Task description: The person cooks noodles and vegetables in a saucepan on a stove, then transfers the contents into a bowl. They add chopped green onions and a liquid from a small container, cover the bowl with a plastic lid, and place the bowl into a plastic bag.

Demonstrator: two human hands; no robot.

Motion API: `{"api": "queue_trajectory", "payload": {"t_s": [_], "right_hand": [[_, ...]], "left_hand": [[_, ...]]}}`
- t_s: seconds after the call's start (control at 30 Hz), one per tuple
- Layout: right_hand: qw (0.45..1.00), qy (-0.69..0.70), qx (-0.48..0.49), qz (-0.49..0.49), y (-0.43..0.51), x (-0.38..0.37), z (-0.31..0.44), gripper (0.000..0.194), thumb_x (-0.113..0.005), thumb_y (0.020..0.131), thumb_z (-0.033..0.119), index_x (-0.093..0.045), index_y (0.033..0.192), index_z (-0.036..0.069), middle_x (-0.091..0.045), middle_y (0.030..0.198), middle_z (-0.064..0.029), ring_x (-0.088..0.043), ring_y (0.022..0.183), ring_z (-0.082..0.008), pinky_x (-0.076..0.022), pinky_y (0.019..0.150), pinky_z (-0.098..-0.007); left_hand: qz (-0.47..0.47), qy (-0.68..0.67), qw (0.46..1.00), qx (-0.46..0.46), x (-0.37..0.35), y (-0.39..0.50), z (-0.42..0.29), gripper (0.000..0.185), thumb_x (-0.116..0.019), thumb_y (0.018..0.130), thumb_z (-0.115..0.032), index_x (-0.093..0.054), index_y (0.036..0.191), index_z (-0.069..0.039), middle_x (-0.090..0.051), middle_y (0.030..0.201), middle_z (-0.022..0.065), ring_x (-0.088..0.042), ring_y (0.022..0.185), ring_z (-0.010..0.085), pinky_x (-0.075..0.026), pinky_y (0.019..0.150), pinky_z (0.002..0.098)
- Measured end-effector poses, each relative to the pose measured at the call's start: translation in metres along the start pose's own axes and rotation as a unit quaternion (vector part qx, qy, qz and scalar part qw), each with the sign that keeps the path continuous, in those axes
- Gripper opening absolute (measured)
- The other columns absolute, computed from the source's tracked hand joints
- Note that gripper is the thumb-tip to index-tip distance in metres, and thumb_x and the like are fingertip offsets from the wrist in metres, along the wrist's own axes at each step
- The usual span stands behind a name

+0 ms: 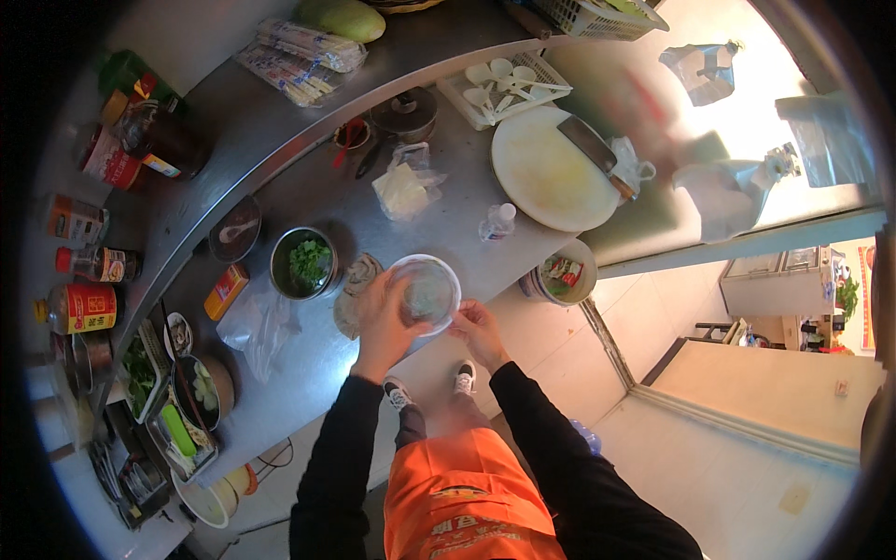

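A round, lidded plastic takeaway container (pixel 428 294) is held over the front edge of the steel counter. My left hand (pixel 387 311) grips it from the left, thumb and fingers spread over its top and side. At its lower right rim, the fingertips of my right hand (pixel 479 330) pinch the edge. What is inside shows only blurred through the cloudy top. A crumpled grey cloth (pixel 358 280) lies just behind my left hand. Farther left stands a steel bowl (pixel 305 263) with chopped green herbs.
A round cutting board (pixel 546 171) carries a cleaver (pixel 586 143). Near it stand a small clear bottle (pixel 498 222) and a basket of white spoons (pixel 514 87). A waste bucket (pixel 560 274) is below the counter's right edge. Clear plastic bags (pixel 259 332) and an orange box (pixel 226 292) lie left.
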State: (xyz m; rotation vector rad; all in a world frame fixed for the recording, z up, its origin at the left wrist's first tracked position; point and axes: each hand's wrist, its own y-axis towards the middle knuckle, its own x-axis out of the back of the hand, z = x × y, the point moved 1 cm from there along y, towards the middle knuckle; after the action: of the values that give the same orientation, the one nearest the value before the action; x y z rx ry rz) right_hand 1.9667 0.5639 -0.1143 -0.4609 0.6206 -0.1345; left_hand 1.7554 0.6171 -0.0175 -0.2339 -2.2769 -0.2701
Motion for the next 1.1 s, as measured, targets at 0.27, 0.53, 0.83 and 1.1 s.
{"api": "queue_trajectory", "payload": {"t_s": [0.27,0.53,0.83,1.1], "right_hand": [[0.999,-0.041,-0.012,0.022,0.004,0.007,0.007,0.01,-0.066,0.101,0.011,-0.06,0.105,0.004,-0.066,0.096,-0.0055,-0.069,0.087,-0.0168,-0.0624,0.085,-0.0351],[0.997,-0.061,-0.038,0.039,0.011,0.009,0.019,0.013,-0.067,0.101,0.017,-0.062,0.108,0.007,-0.068,0.095,-0.0052,-0.071,0.086,-0.0177,-0.0621,0.081,-0.0357],[0.996,-0.067,-0.058,0.011,0.007,-0.004,0.012,0.012,-0.067,0.1,0.01,-0.06,0.107,0.004,-0.068,0.097,-0.0077,-0.071,0.086,-0.0198,-0.0625,0.083,-0.0355],[0.999,-0.033,0.018,-0.005,-0.011,-0.041,-0.02,0.027,-0.073,0.093,0.001,-0.055,0.113,0.004,-0.066,0.11,-0.0085,-0.068,0.098,-0.0171,-0.0623,0.086,-0.0349]], "left_hand": [[0.307,0.236,0.921,-0.049,-0.02,0.067,-0.045,0.132,-0.099,0.049,-0.042,-0.029,0.161,-0.031,-0.012,0.17,0.0158,-0.01,0.153,0.0524,-0.024,0.106,0.0838],[0.334,0.253,0.908,-0.033,-0.022,0.068,-0.048,0.134,-0.099,0.049,-0.039,-0.027,0.162,-0.03,-0.013,0.17,0.0163,-0.011,0.153,0.0525,-0.025,0.105,0.0848],[-0.009,-0.027,0.999,-0.018,-0.012,0.005,0.009,0.106,-0.093,0.067,-0.024,-0.034,0.154,-0.007,-0.027,0.161,0.025,-0.025,0.149,0.0482,-0.027,0.12,0.0552],[-0.185,-0.597,0.688,0.369,-0.081,-0.068,0.032,0.031,-0.073,0.094,-0.003,-0.048,0.111,-0.011,-0.057,0.108,0.0016,-0.06,0.091,0.0131,-0.057,0.08,0.0315]]}}
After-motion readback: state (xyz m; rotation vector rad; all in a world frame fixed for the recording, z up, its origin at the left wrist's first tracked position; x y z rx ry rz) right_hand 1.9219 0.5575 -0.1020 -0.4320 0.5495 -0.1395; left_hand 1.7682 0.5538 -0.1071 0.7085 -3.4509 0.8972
